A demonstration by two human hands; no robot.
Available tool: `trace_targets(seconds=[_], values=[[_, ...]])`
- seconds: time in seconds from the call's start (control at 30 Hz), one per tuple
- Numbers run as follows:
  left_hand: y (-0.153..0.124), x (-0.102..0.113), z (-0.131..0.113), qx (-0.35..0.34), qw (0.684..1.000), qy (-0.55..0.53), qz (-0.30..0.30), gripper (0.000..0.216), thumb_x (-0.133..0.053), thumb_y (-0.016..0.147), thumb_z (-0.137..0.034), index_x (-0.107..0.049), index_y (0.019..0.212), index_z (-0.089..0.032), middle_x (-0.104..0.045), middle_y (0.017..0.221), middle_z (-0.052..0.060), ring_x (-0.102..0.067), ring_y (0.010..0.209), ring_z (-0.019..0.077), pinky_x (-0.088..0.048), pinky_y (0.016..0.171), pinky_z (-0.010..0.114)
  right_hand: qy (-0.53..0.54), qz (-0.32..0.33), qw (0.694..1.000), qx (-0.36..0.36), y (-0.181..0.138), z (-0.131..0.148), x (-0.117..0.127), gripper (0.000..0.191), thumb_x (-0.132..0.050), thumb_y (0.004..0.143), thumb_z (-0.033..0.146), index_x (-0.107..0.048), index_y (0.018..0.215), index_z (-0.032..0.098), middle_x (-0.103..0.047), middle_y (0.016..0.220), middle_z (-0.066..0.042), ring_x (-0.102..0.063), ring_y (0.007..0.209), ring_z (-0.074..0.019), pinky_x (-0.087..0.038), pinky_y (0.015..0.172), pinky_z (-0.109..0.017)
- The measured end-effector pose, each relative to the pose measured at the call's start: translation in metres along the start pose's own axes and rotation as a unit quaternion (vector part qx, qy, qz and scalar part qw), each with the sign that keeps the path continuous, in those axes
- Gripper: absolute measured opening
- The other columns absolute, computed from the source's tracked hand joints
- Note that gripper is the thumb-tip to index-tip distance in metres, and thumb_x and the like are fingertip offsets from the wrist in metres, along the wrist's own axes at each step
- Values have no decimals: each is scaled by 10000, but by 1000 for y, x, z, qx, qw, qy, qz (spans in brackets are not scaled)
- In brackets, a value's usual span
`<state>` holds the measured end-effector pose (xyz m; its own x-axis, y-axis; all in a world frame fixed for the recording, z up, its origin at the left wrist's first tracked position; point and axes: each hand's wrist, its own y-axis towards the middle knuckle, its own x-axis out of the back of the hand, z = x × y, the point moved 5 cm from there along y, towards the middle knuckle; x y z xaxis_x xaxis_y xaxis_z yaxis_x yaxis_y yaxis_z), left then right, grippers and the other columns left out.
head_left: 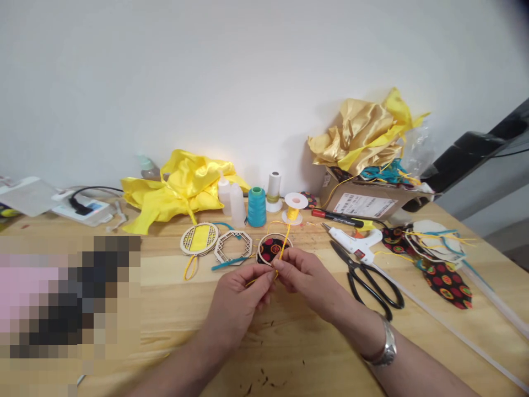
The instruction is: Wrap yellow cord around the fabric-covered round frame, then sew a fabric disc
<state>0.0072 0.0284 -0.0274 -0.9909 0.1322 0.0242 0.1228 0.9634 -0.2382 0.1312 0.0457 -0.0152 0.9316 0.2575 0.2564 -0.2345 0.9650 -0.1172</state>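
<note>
A thin, bright yellow cord (286, 238) is pinched at the fingertips of both hands above the pale wooden worktop (177, 325), near its middle. The left hand (242, 292) and the right hand (306, 275) meet there, thumbs and forefingers closed on the cord; the other fingers are curled and partly hidden. From the pinch the cord runs up past a round, pale wooden frame with black fabric patterned in red and orange circles (270, 249), toward a white plastic spool wound with yellow cord (296, 200).

Left of that frame lies an octagonal wooden lattice frame (220, 249), and beside it a round wooden lattice frame with a yellow centre (199, 239) and a yellow loop at its lower edge. Behind these stand a teal cone of thread (257, 209) and a translucent white squeeze bottle (237, 205), with crumpled, shiny yellow fabric (182, 184) further left.

To the right, a white glue gun (357, 243) lies just above black-handled metal scissors (359, 270). A black marker with a red end (339, 218) lies before a brown cardboard box (359, 199) topped with crumpled gold satin (363, 124). A broad silver bracelet (387, 343) circles the right wrist.
</note>
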Motion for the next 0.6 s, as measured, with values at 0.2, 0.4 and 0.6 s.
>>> trace_targets(seconds=[0.2, 0.4, 0.6], values=[[1, 2, -2, 1, 1000, -8, -14, 147, -607, 735, -286, -631, 650, -169, -518, 504, -50, -424, 457, 79, -321, 456, 190, 19, -1, 1000, -11, 2, -6, 0, 138, -554, 758, 262, -521, 666, 163, -490, 543, 43, -402, 493, -82, -321, 473, -210], [3, 1, 5, 15, 999, -39, 2, 163, -604, 754, -291, -611, 658, -160, -532, 528, -52, -426, 458, 63, -323, 459, 178, -56, -20, 998, 22, 2, -2, 3, 150, -527, 768, 192, -489, 625, 169, -451, 553, 50, -386, 525, -86, -308, 502, -212], [4, -1, 10, 34, 990, -134, 31, 140, -618, 755, -267, -617, 690, -143, -591, 605, -19, -451, 490, 61, -330, 461, 174, -121, -8, 991, 62, -1, 5, 4, 173, -473, 811, 161, -462, 639, 175, -498, 609, 29, -425, 589, -105, -327, 545, -224]])
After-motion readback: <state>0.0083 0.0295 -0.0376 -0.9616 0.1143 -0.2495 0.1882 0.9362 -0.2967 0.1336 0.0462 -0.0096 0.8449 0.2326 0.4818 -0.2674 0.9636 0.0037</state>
